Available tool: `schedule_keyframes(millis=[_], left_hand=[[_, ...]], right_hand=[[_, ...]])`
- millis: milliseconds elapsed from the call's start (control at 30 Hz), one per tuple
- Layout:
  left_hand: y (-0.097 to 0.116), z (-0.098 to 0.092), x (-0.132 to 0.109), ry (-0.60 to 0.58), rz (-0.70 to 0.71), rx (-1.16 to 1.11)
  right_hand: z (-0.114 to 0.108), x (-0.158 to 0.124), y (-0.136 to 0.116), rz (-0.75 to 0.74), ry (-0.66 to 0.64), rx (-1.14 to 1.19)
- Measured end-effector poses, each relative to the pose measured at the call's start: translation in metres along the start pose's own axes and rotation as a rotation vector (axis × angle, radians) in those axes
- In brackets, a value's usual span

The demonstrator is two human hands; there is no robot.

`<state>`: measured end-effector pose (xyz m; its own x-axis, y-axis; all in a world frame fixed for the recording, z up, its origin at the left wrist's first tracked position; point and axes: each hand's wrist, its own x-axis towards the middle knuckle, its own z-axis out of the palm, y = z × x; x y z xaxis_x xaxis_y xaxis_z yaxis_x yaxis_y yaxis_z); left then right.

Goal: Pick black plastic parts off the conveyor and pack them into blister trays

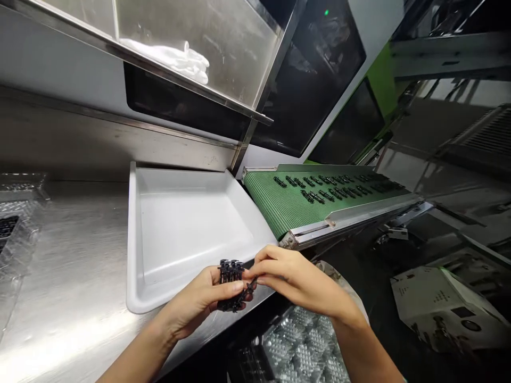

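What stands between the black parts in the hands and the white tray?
Nothing visible does. The left hand holds the bundle of black parts right at the near rim of the white tray, and the right hand pinches the bundle's end.

Strong light pours down from above left, and the steel surface point(72, 276) throws it back as a white glare streak along the near edge. The white tray point(134, 239) is bright, almost washed out, with soft shade under its far wall. The centre is crisp: the left hand point(199, 300), the right hand point(295, 276) and the black parts point(229, 271) in their grip read sharp. Rightwards it goes dim, the machinery sunk in dark. The green belt point(279, 207) is evenly lit, its far end softening. Wide-lens bending curves the shelf point(179, 89) and stretches the corners. A green lamp point(326, 12) glows up top.
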<state>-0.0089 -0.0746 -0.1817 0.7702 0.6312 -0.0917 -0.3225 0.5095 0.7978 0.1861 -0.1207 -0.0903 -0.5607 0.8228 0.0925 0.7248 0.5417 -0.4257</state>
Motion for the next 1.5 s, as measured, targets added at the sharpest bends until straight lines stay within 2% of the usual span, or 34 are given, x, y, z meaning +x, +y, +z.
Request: schedule_keyframes(millis=[100, 167, 333, 733, 800, 867, 933, 1000, 1067, 1133, 1200, 1333, 1433, 1500], left_hand=[[-0.001, 0.002, -0.002, -0.047, -0.006, 0.044], [-0.002, 0.001, -0.003, -0.039, 0.011, 0.05], [-0.004, -0.003, -0.006, -0.01, 0.044, 0.029], [-0.001, -0.001, -0.007, -0.04, -0.016, -0.051], [-0.002, -0.001, -0.004, -0.04, -0.018, -0.076], [-0.003, -0.001, -0.002, -0.014, -0.017, -0.089], [-0.004, 0.002, -0.002, 0.017, -0.021, -0.097], [-0.004, 0.004, -0.003, 0.037, -0.023, -0.112], [-0.005, 0.004, -0.005, 0.054, -0.022, -0.126], [-0.006, 0.001, -0.006, 0.064, -0.024, -0.133], [-0.007, -0.004, -0.006, 0.065, -0.025, -0.14], [-0.009, -0.011, -0.005, 0.083, 0.008, -0.16], [-0.006, -0.009, -0.008, 0.133, 0.061, -0.175], [-0.003, -0.006, -0.011, 0.162, 0.092, -0.157]], right_hand=[[0.021, -0.002, -0.006, 0.081, 0.206, 0.018], [0.031, -0.005, -0.006, 0.083, 0.295, 0.017], [0.044, -0.013, -0.006, -0.012, 0.264, -0.045], [0.047, -0.009, -0.013, -0.027, 0.183, -0.043], [0.041, -0.005, -0.01, -0.04, 0.15, -0.002], [0.026, 0.007, 0.004, -0.009, 0.098, 0.026], [0.001, 0.027, 0.03, 0.167, 0.128, -0.064], [-0.029, 0.054, 0.065, 0.487, 0.319, -0.273], [-0.058, 0.079, 0.1, 0.671, 0.42, -0.371], [-0.078, 0.1, 0.128, 0.808, 0.449, -0.422], [-0.09, 0.115, 0.145, 0.89, 0.443, -0.439], [-0.096, 0.129, 0.147, 0.891, 0.433, -0.437], [-0.089, 0.124, 0.127, 0.751, 0.43, -0.421], [-0.077, 0.11, 0.104, 0.611, 0.392, -0.375]])
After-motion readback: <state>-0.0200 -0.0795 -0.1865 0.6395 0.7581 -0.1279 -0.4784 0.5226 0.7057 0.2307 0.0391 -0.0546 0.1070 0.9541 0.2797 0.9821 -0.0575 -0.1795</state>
